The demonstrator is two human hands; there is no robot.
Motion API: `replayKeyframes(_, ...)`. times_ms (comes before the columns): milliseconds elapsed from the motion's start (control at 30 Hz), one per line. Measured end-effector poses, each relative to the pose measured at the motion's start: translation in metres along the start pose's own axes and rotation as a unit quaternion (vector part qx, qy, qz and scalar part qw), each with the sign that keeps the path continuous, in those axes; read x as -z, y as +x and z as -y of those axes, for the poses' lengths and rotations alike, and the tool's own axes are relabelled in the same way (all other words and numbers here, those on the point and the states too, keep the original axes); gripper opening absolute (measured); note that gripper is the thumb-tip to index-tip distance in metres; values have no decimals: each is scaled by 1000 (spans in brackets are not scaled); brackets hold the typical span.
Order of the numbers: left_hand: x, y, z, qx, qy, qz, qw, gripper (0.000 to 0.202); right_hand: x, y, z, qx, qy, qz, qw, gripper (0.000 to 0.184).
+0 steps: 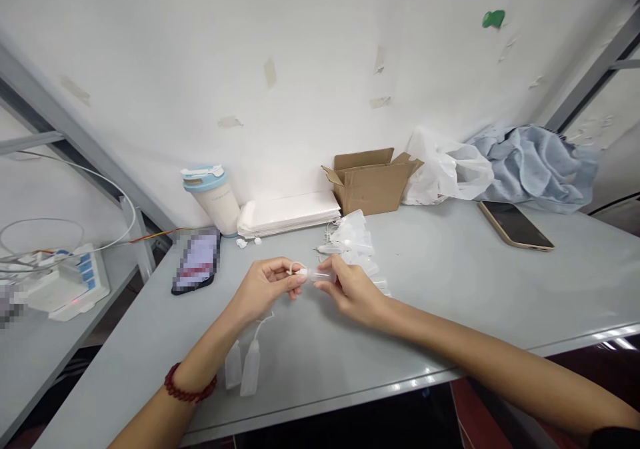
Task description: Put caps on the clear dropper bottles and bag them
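Note:
Between my hands is a small translucent plastic squeeze bottle (320,275), lying roughly sideways above the desk. My left hand (267,284) pinches its white capped end, where a thin white loop shows. The fingers and thumb of my right hand (353,290) close on the other end of its body. Just beyond the right hand lies a pile of similar bottles (356,234), partly hidden by that hand. Two more bottles, one clear-looking (233,366) and one with a thin curved strap (251,370), rest on the desk near my left forearm.
On the grey desk (450,289), a tumbler (215,199), a white paper stack (293,212), an open cardboard box (373,186) and a plastic bag (440,169) line the wall. Phones lie left (197,262) and right (517,226). A power strip (83,289) sits far left.

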State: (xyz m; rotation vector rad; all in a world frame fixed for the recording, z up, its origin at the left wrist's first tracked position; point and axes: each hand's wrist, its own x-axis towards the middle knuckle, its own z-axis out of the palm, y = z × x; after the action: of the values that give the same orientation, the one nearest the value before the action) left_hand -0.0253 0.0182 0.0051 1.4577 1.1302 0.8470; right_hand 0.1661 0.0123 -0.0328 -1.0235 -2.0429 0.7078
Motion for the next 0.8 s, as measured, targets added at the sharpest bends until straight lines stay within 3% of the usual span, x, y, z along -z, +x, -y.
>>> replayKeyframes(200, -2, 0, -2, -33, 18, -22, 999, 20, 2, 4, 4, -70, 81, -5, 994, 15)
replayKeyframes(500, 0, 1, 2, 17, 31, 54, 998, 35, 0, 0, -1, 51, -28, -24, 998, 11)
replayKeyframes(667, 0, -1, -2, -28, 67, 30, 997, 23, 2, 2, -3, 52, -26, -24, 998, 12)
replayKeyframes(800, 1, -1, -2, -26, 74, 26, 997, 24, 3, 3, -2, 44, -16, -31, 998, 13)
